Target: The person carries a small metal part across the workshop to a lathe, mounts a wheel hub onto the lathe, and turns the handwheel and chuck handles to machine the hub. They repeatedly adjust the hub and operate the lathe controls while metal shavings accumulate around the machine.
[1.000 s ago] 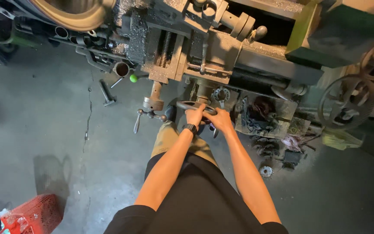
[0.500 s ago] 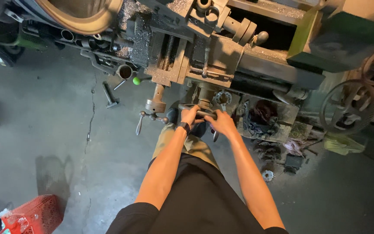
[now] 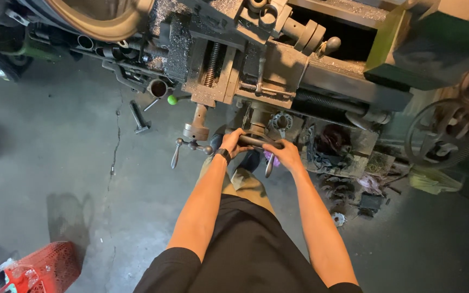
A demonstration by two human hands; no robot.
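I look down at a large grey metal lathe [image 3: 278, 59] standing on a concrete floor. Both my hands grip a dark handwheel [image 3: 260, 143] on the front of its carriage. My left hand [image 3: 231, 143], with a black band at the wrist, closes on the wheel's left side. My right hand [image 3: 284, 154] holds the right side, fingers curled over the rim. A second crank handle [image 3: 190, 145] with small knobs sticks out just left of my left hand. A lead screw [image 3: 211, 64] shows on top of the carriage above.
A red mesh basket [image 3: 44, 268] lies at the lower left. A dark T-shaped tool [image 3: 139, 117] and a green knob [image 3: 172, 100] are near the machine's base. Large gear wheels [image 3: 445, 134] and scrap parts [image 3: 348, 179] crowd the right side.
My view has shifted slightly, so the machine sits a little higher in the picture. Both hands have stayed on the handwheel, turning it a little.
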